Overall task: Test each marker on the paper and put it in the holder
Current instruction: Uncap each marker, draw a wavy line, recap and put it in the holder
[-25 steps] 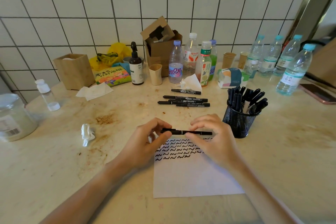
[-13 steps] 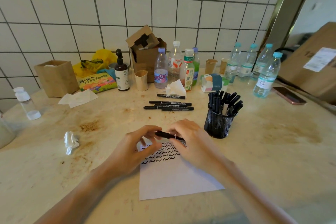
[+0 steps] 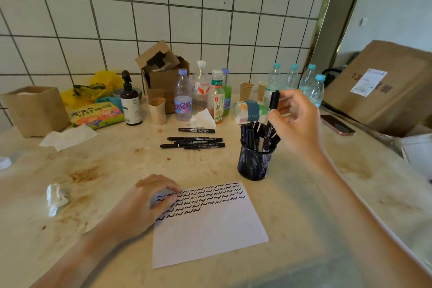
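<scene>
Nearest, the paper point(image 3: 210, 231) lies askew on the stained table point(image 3: 327, 206), its near edge well back from the table's front edge, with bare tabletop at 3 o'clock of it. Black squiggles fill its far third. At its 9 o'clock corner the left hand point(image 3: 145, 206) rests with relaxed fingers on the sheet, holding nothing. At 1 o'clock of the paper stands the black mesh holder point(image 3: 253, 163), apart from the sheet and crowded with markers. Just above its rim the right hand point(image 3: 297, 121) pinches a black marker point(image 3: 272, 110) nearly upright, lower end among those in the holder. Farther off, at 11 o'clock of the holder, five loose markers point(image 3: 194, 141) lie flat, with open table in front of them.
</scene>
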